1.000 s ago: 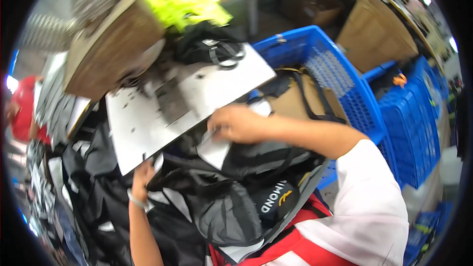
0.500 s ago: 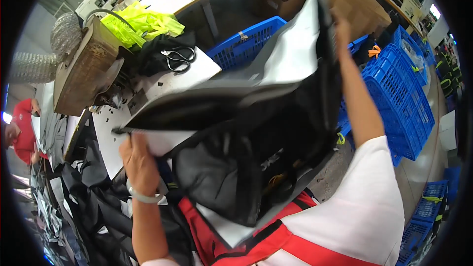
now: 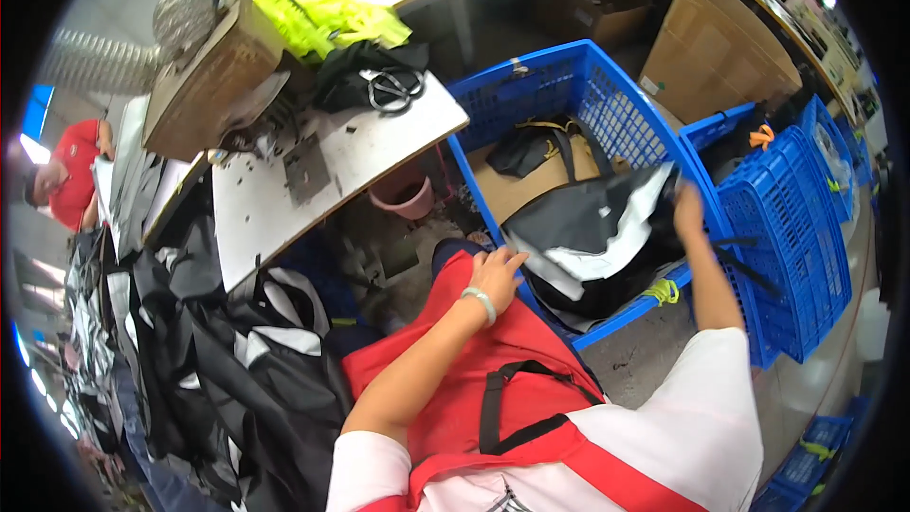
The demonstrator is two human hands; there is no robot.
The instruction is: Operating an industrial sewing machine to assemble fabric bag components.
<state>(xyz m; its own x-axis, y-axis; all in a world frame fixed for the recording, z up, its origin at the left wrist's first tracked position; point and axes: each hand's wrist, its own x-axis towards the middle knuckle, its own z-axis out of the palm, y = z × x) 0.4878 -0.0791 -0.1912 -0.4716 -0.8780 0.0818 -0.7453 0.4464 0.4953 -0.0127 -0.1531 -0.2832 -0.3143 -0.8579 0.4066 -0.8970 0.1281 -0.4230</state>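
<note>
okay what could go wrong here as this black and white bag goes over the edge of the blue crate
The black and white bag drapes over the blue crate rim, held only by the right hand; it might slide out onto the floor. Its strap crosses the neighbouring crate and could snag. The left hand hovers near the bag and may not steady it.

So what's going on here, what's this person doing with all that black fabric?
A person in a red apron is seated at a white work table. Their right hand grips a black and white fabric piece that drapes over the edge of a blue plastic crate. Their left hand is open and empty beside the same piece. A heap of similar black and white pieces lies to the person's left, and scissors rest on the table.
</note>
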